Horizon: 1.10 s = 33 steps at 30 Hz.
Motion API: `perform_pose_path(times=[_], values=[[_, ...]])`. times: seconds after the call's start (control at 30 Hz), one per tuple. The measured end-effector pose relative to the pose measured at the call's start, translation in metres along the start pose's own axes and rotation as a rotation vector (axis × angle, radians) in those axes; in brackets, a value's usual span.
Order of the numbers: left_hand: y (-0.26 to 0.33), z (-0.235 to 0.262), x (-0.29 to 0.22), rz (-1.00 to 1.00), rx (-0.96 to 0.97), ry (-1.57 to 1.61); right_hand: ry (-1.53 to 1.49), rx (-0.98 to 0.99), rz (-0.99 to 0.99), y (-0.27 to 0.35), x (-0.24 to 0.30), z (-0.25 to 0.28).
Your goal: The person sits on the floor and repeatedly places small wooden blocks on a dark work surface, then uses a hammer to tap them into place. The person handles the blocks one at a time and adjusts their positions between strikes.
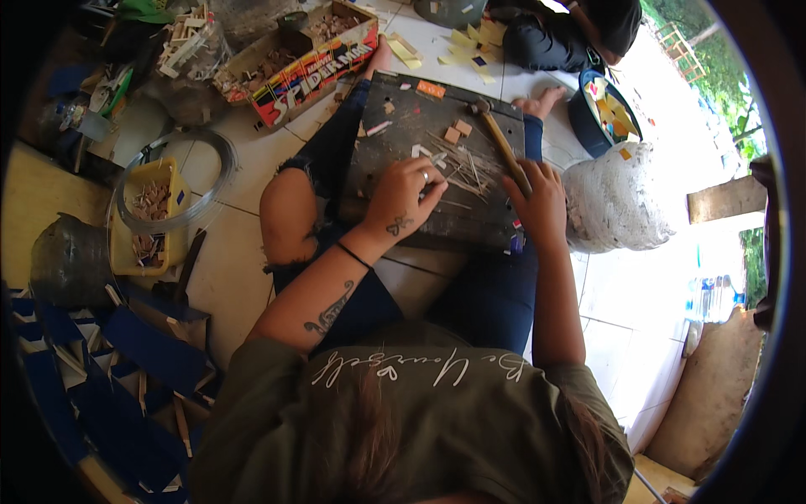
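I sit on a tiled floor with a dark wooden board (pixel 403 113) across my legs. My left hand (pixel 407 193) rests on the board with its fingers pinched at a scatter of thin pale sticks (pixel 466 172). My right hand (pixel 537 197) grips the wooden handle of a hammer (pixel 495 134), whose head lies near the board's far edge. Small wooden blocks (pixel 458 130) lie on the board just beyond the sticks.
An open cardboard box (pixel 315 63) of wood bits stands at the far left, a yellow tray (pixel 151 214) under a wire coil (pixel 210 168) at left, blue slats (pixel 126 370) near left. A white mesh sack (pixel 617 202) and a blue bowl (pixel 600 118) sit right. Another person (pixel 558 34) sits beyond.
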<state>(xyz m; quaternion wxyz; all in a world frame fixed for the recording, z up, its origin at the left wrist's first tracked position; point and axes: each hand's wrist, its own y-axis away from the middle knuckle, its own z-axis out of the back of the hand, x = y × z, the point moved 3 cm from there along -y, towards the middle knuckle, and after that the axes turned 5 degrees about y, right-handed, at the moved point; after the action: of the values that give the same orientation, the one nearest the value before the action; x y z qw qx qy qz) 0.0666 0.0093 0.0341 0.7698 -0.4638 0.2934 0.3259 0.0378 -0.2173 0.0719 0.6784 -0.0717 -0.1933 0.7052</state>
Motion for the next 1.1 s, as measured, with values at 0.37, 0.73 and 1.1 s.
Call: perform_pose_path(times=[0.37, 0.73, 1.1], values=[[0.003, -0.001, -0.003, -0.014, 0.001, -0.037, -0.367, 0.096, -0.122, 0.018, -0.040, -0.015], [0.003, -0.004, 0.000, -0.022, -0.020, 0.041, -0.620, 0.322, -0.208, 0.089, 0.023, 0.072], [0.003, -0.003, -0.001, -0.009, 0.022, 0.001, -0.235, 0.196, 0.049, 0.105, 0.049, 0.091]])
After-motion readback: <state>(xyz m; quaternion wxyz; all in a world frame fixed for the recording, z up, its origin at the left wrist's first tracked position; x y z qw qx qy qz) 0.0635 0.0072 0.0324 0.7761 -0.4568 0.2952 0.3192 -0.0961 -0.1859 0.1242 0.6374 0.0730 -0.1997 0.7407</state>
